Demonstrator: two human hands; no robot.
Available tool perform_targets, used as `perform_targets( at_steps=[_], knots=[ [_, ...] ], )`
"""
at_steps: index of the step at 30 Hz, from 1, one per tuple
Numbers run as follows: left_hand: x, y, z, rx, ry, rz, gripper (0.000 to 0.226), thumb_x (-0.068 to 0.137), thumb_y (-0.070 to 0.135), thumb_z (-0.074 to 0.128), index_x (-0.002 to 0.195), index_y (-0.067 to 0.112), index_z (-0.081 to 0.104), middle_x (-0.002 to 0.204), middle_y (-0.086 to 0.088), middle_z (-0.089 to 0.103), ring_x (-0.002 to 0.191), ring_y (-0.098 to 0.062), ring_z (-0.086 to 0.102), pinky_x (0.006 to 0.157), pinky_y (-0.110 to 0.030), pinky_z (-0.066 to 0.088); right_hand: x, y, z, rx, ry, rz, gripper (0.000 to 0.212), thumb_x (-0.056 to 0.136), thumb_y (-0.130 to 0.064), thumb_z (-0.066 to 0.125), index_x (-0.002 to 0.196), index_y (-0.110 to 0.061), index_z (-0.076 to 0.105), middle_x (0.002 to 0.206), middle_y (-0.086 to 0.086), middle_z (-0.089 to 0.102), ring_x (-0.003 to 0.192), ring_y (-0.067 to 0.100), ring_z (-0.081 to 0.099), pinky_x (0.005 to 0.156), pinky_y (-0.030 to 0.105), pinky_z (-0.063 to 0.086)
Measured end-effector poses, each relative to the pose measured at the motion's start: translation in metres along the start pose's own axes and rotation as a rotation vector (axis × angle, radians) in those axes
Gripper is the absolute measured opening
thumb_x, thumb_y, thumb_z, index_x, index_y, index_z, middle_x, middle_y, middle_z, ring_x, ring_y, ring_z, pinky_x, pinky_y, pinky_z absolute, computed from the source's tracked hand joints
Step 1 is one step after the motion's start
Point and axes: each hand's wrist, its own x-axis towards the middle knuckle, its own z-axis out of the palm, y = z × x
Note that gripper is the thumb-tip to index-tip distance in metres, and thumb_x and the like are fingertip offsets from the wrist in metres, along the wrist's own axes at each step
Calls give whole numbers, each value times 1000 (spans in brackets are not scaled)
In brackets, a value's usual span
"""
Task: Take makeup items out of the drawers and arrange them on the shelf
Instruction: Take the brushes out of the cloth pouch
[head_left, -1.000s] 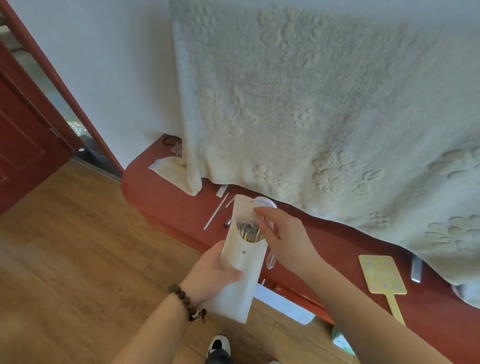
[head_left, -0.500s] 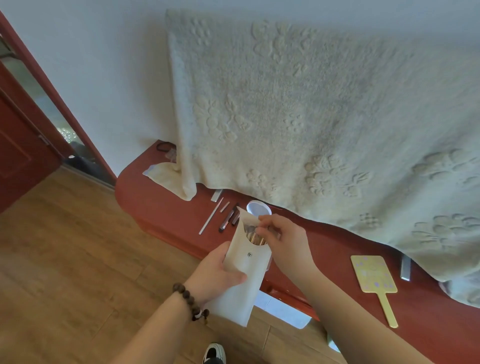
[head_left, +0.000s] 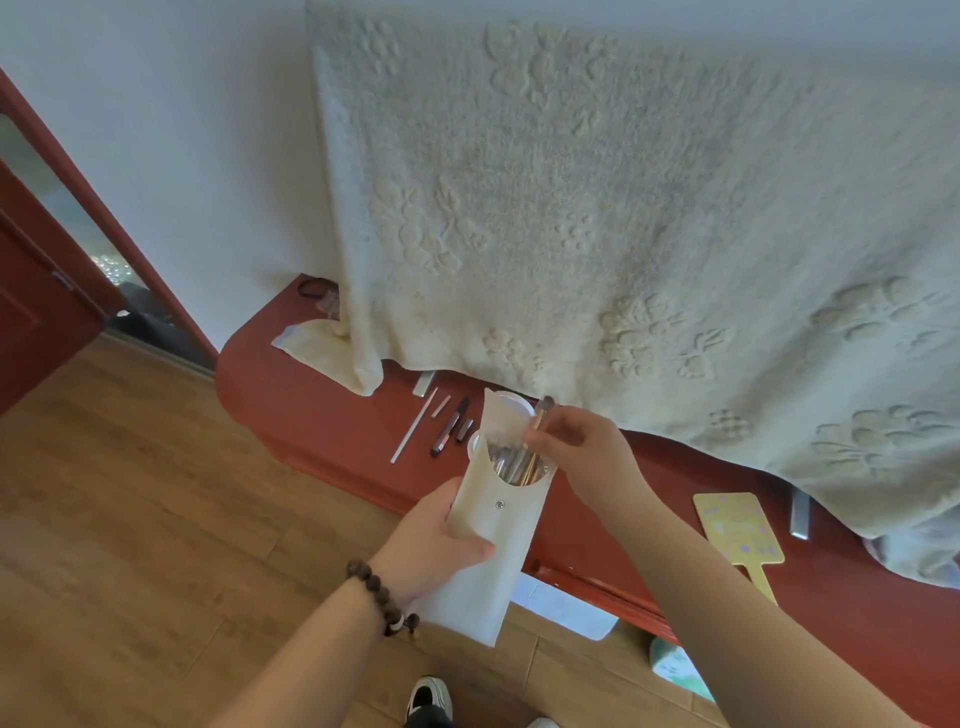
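Note:
My left hand (head_left: 439, 545) grips a white brush pouch (head_left: 493, 525) upright in front of the red shelf (head_left: 311, 395); the pouch's flap is open and several makeup brushes stand inside. My right hand (head_left: 582, 452) pinches one makeup brush (head_left: 540, 415), lifted partly out of the pouch mouth. On the shelf behind lie a long white stick (head_left: 413, 434), dark lip or brow pens (head_left: 452, 428) and a round white lid (head_left: 511, 402). A yellow hand mirror (head_left: 737, 530) lies on the shelf to the right.
A cream embossed blanket (head_left: 623, 208) hangs over the back of the shelf. An open drawer (head_left: 566, 603) shows below the pouch. A grey tube (head_left: 800, 512) lies by the mirror. Wooden floor (head_left: 130, 519) and a red door (head_left: 31, 312) are at the left.
My right hand went from reaching into the pouch mouth to pinching one brush and drawing it upward. The pouch stays in my left hand; the view shifted slightly.

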Motion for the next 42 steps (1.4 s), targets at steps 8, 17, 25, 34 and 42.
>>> perform_targets(
  at_steps=[8, 17, 25, 34, 42],
  knots=[
    [-3, -15, -12, -2, 18, -53, 45, 76, 8, 69, 113, 32, 56, 103, 6, 70, 91, -10, 69, 74, -32, 56, 44, 8, -31, 569, 253, 168, 8, 93, -9, 57, 87, -4, 55, 77, 14, 61, 69, 28, 64, 64, 34, 60],
    [-3, -33, -31, -7, 156, -170, 42, 79, 8, 70, 112, 31, 56, 107, 3, 68, 97, -16, 66, 79, -40, 56, 80, 95, -27, 122, 154, 509, 18, 82, -9, 73, 73, -6, 58, 67, 13, 61, 56, 21, 60, 55, 33, 57],
    [-4, -35, -36, -3, 173, -205, 40, 81, 9, 70, 111, 31, 54, 107, 4, 66, 96, -15, 65, 71, -30, 54, 109, 105, -9, -178, 44, 625, 26, 89, -17, 66, 69, -2, 56, 64, 13, 64, 75, 30, 69, 81, 41, 58],
    [-1, -27, -37, -23, 157, -185, 43, 79, 4, 70, 112, 28, 56, 106, 1, 69, 93, -15, 68, 74, -34, 57, 104, 110, -10, -573, 98, 483, 43, 78, -48, 69, 76, -5, 60, 66, 9, 67, 61, 28, 67, 59, 34, 56],
    [4, 7, -23, -57, 17, -45, 45, 81, -1, 69, 115, 27, 57, 101, 8, 72, 90, -14, 70, 68, -29, 58, 69, 30, 1, 250, -28, 368, 57, 92, -53, 49, 95, 1, 65, 77, 16, 72, 67, 27, 71, 61, 36, 59]
  ],
)
